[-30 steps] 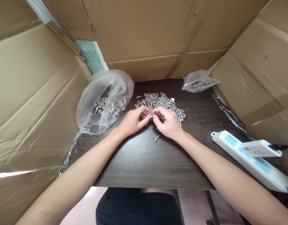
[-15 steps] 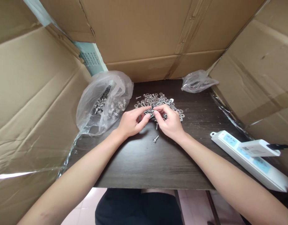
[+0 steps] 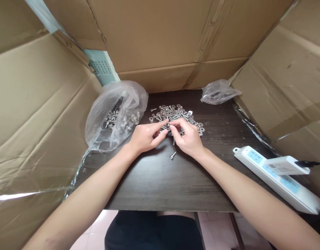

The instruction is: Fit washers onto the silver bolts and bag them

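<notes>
From my end I am seeing a small metal fastener [image 3: 169, 125] sitting between the two hands' fingertips, over the near side of a pile of bolts and washers [image 3: 172, 110]. The right hand [image 3: 187, 137] is pinching it; the left hand [image 3: 144, 137] is curving beside it, and I cannot tell whether it is gripping anything. A loose bolt [image 3: 172, 156] is lying nearer me on the dark tabletop [image 3: 160, 187], and a plastic bag [image 3: 93, 121] is holding more fasteners leftward.
</notes>
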Tool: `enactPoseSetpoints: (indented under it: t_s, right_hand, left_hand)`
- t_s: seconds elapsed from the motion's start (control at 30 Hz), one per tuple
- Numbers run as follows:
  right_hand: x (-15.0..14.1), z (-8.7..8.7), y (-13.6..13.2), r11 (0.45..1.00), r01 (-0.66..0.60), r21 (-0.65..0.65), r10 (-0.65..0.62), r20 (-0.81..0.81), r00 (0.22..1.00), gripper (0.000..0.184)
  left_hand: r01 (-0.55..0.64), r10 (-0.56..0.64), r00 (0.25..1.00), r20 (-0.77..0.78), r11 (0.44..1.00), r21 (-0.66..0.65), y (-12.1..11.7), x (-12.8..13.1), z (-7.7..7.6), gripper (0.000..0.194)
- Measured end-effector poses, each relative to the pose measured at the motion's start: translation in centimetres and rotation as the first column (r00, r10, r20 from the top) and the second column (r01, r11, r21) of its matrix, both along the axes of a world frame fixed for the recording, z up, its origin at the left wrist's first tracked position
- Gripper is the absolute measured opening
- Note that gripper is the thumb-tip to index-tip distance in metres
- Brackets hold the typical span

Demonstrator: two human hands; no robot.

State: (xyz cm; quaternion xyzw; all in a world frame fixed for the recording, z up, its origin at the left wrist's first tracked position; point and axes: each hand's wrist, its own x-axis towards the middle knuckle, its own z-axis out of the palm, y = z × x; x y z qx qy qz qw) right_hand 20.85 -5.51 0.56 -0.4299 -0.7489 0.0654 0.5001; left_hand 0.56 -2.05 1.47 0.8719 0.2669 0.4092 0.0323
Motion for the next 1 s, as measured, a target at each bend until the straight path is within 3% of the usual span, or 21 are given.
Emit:
enactPoseSetpoints:
  t_s: [0.1,0.17,0.27,0.33,0.4,0.67,1.0]
  right_hand:
    - [0.0,0.0,0.0,1.000,-0.008,0.010,0.008,-0.002,1.000,0.006]
    - [0.0,0.1,0.0,1.000,0.007,-0.002,-0.007,-0.025,1.000,0.006]
    - [-0.1,0.2,-0.1,0.997,-0.004,-0.072,-0.002,-0.085,0.996,0.006]
    - [-0.2,0.2,-0.1,0.990,-0.046,-0.135,0.026,-0.142,0.989,0.006]
    - [-0.3,0.1,-0.2,0.977,-0.093,-0.190,0.055,-0.198,0.979,0.007]
    - [-0.5,0.2,-0.2,0.934,-0.209,-0.290,0.120,-0.297,0.947,0.010]
    - [-0.5,0.1,-0.3,0.965,-0.134,-0.228,0.101,-0.149,0.984,0.008]
  left_hand:
    - [0.071,-0.065,0.997,-0.035,0.982,0.177,-0.2,-0.1,0.3,0.044]
    - [0.080,-0.080,0.997,-0.008,0.971,0.224,-0.6,0.0,0.6,0.054]
    - [0.013,-0.014,0.996,0.085,1.000,0.017,-1.0,0.1,0.6,0.036]
    - [-0.049,0.068,0.992,0.105,0.983,-0.174,-0.9,0.1,0.4,0.020]
    - [-0.081,0.105,0.992,0.073,0.956,-0.281,-0.6,0.0,0.1,0.019]
    - [0.066,-0.072,0.997,0.002,0.908,-0.413,-0.1,0.0,-0.6,0.033]
    - [0.102,-0.083,0.995,0.060,0.883,-0.458,-0.1,0.1,-0.5,0.027]
